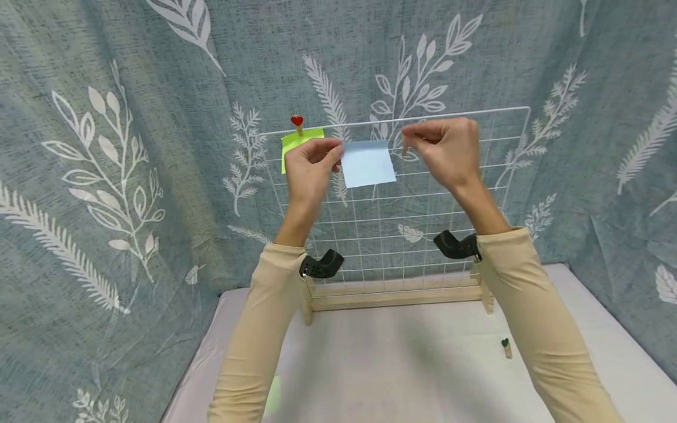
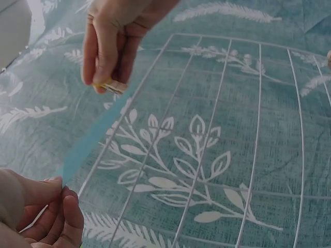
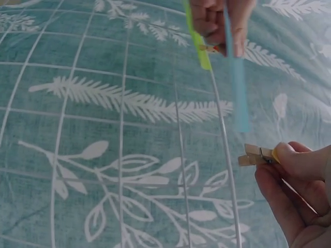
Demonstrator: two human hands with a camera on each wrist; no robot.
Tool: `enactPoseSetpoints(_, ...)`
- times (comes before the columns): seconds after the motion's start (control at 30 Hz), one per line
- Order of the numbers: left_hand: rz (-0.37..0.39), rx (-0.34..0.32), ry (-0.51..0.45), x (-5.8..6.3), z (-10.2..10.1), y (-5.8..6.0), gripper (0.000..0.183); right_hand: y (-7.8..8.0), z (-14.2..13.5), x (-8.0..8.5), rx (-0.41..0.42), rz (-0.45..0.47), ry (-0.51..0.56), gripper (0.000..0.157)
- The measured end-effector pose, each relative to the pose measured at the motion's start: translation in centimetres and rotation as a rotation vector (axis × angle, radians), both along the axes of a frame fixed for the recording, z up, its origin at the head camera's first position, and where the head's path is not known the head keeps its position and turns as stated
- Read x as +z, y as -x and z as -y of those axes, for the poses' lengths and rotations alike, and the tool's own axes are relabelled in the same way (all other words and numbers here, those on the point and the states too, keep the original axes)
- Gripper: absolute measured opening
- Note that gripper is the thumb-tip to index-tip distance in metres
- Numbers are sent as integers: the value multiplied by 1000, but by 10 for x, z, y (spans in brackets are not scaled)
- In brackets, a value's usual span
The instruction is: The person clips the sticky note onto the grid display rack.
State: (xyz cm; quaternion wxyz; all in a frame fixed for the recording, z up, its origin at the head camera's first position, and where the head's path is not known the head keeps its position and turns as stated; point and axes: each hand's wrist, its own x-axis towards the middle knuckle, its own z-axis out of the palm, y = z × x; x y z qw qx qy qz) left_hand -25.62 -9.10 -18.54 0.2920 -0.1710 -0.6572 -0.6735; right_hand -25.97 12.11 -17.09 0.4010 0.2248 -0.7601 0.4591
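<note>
A light blue sticky note (image 1: 368, 164) is pinched at its left edge by my left hand (image 1: 311, 167), in front of the upper part of a white wire grid (image 1: 381, 218). Thumb and fingertips of my right hand (image 1: 448, 150) pinch a small wooden clothespin (image 3: 257, 155) by one end, to the right of the note. In the right wrist view the clothespin's free end points toward the note and the grid's top wire. Behind my left hand, a yellow-green sticky note (image 1: 290, 143) hangs from the top wire under a clothespin with a red heart (image 1: 297, 121).
The grid stands in a wooden base (image 1: 396, 298) on a white table (image 1: 365, 358). A clothespin with a green heart (image 1: 506, 348) lies at the right. A pale green note (image 1: 272, 395) shows partly beside my left sleeve. A leaf-patterned curtain (image 1: 158, 235) surrounds the table.
</note>
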Motion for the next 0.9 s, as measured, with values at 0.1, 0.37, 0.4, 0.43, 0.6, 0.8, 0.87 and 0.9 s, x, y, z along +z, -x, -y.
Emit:
enactPoseSetpoints(0.1, 30, 14, -13, -1, -1, 5, 13, 1, 2, 6, 11, 11, 3, 6)
enactPoseSetpoints(0.37, 37, 57, 1, 7, -6, 15, 10, 12, 16, 17, 52, 30, 21, 6)
enactPoseSetpoints(0.4, 40, 63, 1, 8, -6, 16, 10, 14, 19, 18, 61, 30, 13, 6)
enactPoseSetpoints(0.43, 45, 70, 0, 9, -6, 16, 10, 16, 22, 19, 67, 33, 4, 6)
enactPoseSetpoints(0.6, 76, 105, 1, 8, -5, 20, 10, 24, 33, 29, 114, 42, -21, 7)
enactPoseSetpoints(0.8, 84, 101, -13, 7, -2, 28, 9, 30, 38, 37, 144, 40, -58, 8)
enactPoseSetpoints(0.87, 82, 92, -11, 8, -2, 28, 9, 32, 39, 39, 153, 38, -59, 8)
enactPoseSetpoints(0.9, 86, 88, -12, 9, -3, 28, 9, 33, 39, 39, 158, 37, -60, 8)
